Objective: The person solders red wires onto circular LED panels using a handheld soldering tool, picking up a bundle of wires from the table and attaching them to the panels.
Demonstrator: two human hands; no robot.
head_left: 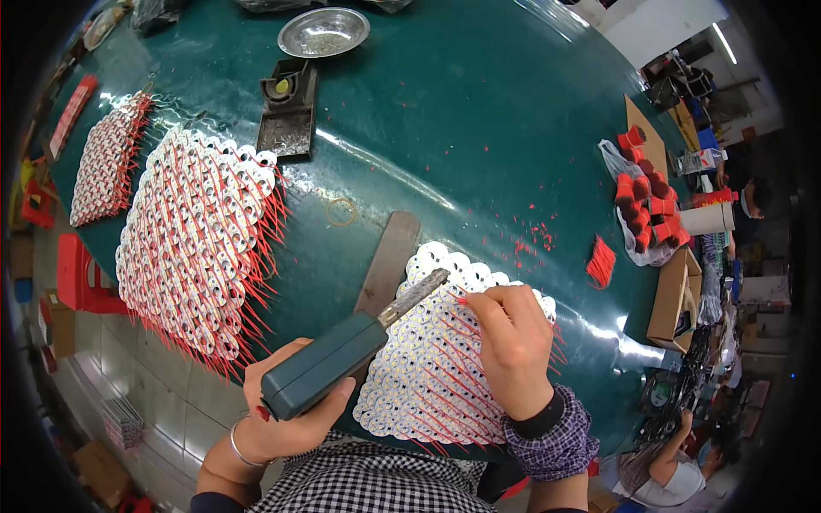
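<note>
My left hand (286, 434) is wrapped round a dark green soldering gun (325, 363). Its metal tip (423, 291) reaches over the upper edge of a panel of joined round white circuit boards (436, 359). Short red wires (457, 389) lie slantwise in rows across the lower and right parts of that panel. Over the panel's upper right, my right hand (517, 342) is closed, thumb and forefinger pinching a short red wire (463, 300) near the tip. A flat grey-brown bar (389, 261) lies partly beneath the soldering gun and against the panel.
Two wired panels (197, 239) (111, 158) lie at the left. A metal bowl (323, 32) and a dark metal holder (289, 107) stand at the back. To the right are loose red wires (601, 262), bundled red wires (650, 201) and a cardboard box (674, 299). A person (680, 466) sits beyond.
</note>
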